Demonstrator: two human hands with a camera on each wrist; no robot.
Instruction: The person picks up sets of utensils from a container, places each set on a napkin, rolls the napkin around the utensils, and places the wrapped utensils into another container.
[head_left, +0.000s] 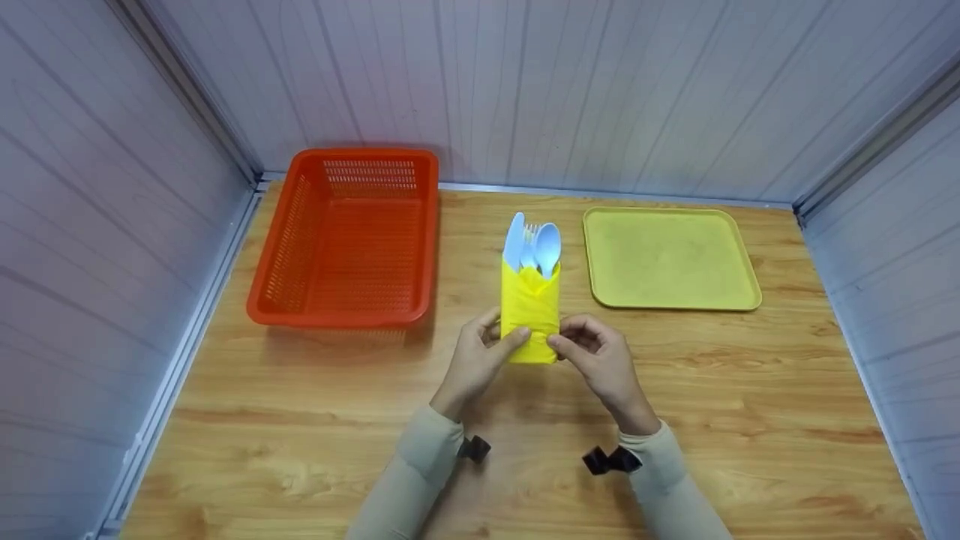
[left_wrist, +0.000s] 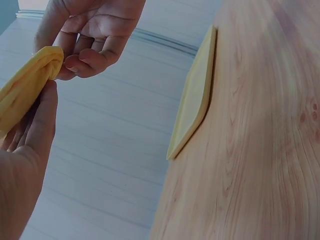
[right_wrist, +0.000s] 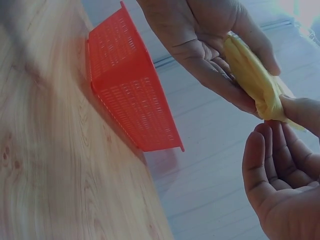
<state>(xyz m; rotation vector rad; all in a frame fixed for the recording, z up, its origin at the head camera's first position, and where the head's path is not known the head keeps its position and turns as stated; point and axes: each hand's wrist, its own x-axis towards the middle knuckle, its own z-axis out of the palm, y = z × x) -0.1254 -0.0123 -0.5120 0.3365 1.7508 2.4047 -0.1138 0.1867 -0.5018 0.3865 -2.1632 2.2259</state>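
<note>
Basket [head_left: 349, 240] left, tray [head_left: 670, 259] right.

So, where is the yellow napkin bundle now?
In the head view the yellow napkin bundle is centre table, held between left hand and right hand, between basket and tray.

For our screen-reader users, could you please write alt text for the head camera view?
Two hands, left hand and right hand, hold a folded yellow napkin with pale plastic cutlery poking out, above a wooden table. An orange basket sits left, a yellow-green tray right.
</note>
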